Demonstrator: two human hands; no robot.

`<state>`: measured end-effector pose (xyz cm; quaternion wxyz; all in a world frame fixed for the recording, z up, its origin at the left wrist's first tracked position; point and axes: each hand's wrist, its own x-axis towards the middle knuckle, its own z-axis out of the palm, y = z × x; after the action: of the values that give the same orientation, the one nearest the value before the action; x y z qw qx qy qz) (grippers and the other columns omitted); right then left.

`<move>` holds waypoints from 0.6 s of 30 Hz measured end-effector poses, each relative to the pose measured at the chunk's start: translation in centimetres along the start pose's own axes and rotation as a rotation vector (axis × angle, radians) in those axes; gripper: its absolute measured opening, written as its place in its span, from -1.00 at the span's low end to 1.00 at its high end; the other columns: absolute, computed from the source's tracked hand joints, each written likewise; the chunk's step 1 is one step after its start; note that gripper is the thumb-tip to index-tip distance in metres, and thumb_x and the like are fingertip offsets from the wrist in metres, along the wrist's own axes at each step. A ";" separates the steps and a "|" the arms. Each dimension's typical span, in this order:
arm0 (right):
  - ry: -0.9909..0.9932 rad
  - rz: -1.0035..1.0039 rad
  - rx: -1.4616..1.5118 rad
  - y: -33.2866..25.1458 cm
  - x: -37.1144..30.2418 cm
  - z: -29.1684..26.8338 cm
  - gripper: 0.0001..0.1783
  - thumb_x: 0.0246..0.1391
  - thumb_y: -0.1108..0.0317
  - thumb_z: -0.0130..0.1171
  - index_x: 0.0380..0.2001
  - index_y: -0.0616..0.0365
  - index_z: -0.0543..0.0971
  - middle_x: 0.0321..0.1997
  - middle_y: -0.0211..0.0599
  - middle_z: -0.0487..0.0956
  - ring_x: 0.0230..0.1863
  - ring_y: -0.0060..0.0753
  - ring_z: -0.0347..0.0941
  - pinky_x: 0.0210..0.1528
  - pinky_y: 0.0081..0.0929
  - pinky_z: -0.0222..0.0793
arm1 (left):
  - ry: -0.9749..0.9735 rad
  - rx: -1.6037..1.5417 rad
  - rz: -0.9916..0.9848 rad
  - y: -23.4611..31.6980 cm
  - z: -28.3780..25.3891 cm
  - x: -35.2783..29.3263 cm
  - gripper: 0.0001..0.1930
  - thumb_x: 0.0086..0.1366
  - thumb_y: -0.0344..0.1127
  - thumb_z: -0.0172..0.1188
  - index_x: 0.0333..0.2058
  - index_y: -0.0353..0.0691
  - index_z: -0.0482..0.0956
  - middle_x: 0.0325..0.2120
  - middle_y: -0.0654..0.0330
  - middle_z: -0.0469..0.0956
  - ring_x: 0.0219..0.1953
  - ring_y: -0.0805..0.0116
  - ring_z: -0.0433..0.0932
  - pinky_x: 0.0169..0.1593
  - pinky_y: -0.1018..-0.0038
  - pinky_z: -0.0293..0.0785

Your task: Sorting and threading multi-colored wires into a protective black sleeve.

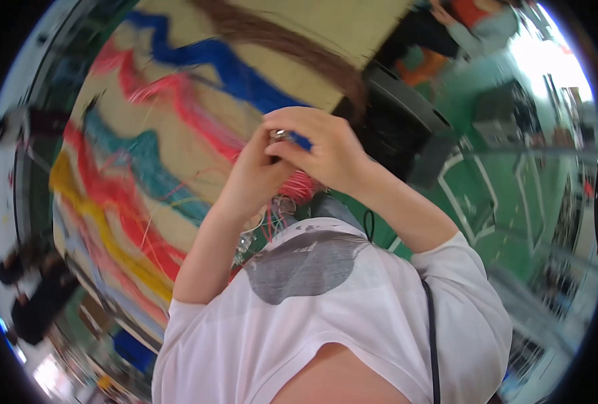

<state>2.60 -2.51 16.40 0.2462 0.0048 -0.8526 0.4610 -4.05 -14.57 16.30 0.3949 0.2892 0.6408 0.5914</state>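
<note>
My left hand [257, 161] and my right hand [329, 148] meet in front of my waist, with fingers closed and touching. A small shiny metal piece [280, 135] shows between the fingertips; its kind is too blurred to tell. Blue strands [301, 141] show in the gap under my right fingers, and whether they are held is hidden. The long blue bundle [228, 67] runs over the table up to my right hand. Just below my hands hangs a pinkish-red bundle of strands [300, 186].
Wavy bundles lie across the pale table [178, 128]: pink [178, 87], teal [147, 158], red [120, 195], yellow [100, 219] and brown [292, 47]. A dark bin [400, 101] stands beyond my right arm. Other people [484, 30] are at the far right and left.
</note>
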 end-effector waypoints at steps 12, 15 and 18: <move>0.223 0.180 0.279 10.7 -5.9 -1.6 -0.65 -0.13 0.37 0.07 -0.18 0.15 0.42 -0.14 -0.12 0.41 -0.10 -0.11 0.32 -0.13 -0.34 0.26 | 0.101 0.058 -0.546 -6.0 7.0 7.4 -0.87 0.22 -0.34 -0.14 -0.45 -0.23 0.32 -0.75 0.37 0.25 -0.74 0.62 0.21 -0.65 0.65 0.17; 0.413 0.303 0.637 17.9 -8.7 -2.9 -0.63 -0.12 0.37 0.09 -0.15 0.13 0.40 -0.09 -0.18 0.39 -0.05 -0.15 0.30 0.04 -0.38 0.15 | 0.192 -0.012 -0.688 -7.9 6.6 8.7 -0.83 0.24 -0.27 -0.15 -0.47 -0.21 0.29 -0.79 0.35 0.20 -0.79 0.59 0.14 -0.69 0.64 0.11; 1.003 0.916 0.278 34.8 -16.4 -4.3 -0.81 -0.05 0.32 0.01 -0.42 0.24 0.43 -0.49 -0.36 0.45 -0.44 -0.49 0.36 -0.43 -0.52 0.29 | 0.139 -0.120 -0.833 -8.9 7.0 9.7 -0.77 0.25 -0.19 -0.14 -0.51 -0.19 0.26 -0.83 0.34 0.12 -0.84 0.57 0.04 -0.74 0.63 0.02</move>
<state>10.59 17.32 -15.87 0.3881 -0.5379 -0.4851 0.5698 -2.33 -3.89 6.00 0.5721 -0.0582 0.6924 0.4358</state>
